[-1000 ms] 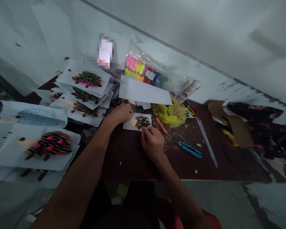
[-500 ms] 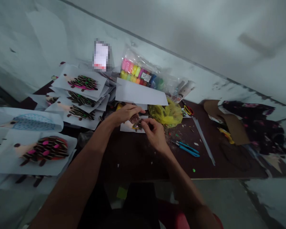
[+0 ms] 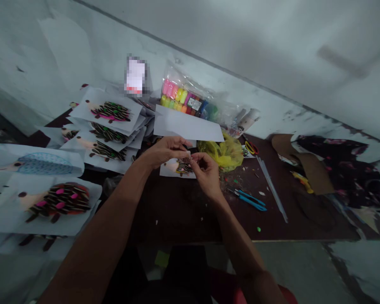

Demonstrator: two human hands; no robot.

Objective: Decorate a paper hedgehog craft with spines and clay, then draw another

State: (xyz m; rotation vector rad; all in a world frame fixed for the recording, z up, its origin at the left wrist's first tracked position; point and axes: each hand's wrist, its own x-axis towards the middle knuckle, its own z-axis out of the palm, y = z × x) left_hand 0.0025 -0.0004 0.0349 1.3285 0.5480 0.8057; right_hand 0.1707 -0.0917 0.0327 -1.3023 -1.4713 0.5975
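Observation:
Both hands meet over a small white paper (image 3: 168, 171) bearing a hedgehog picture (image 3: 182, 165) with dark striped pieces on its back. The fingertips of my left hand (image 3: 164, 153) are pinched together from the left. My right hand (image 3: 206, 169) pinches close against them, thumb and forefinger together. Between the fingertips is a small pale and brownish thing, too small and dim to name. The fingers cover the right part of the picture. A crumpled yellow plastic bag (image 3: 224, 152) lies just beyond my right hand.
Stacked hedgehog sheets (image 3: 82, 147) fill the left side. At the back are a clear bag of coloured clay tubes (image 3: 177, 95) and a blank white sheet (image 3: 186, 122). Blue thread snips (image 3: 250, 200), scissors (image 3: 251, 147), clear sticks (image 3: 272, 188) and cardboard (image 3: 315, 173) lie to the right.
My left hand has come lower and right, its fingers closing, and its fingertips now meet those of my right hand. The brown lump seen between the hands is now mostly hidden.

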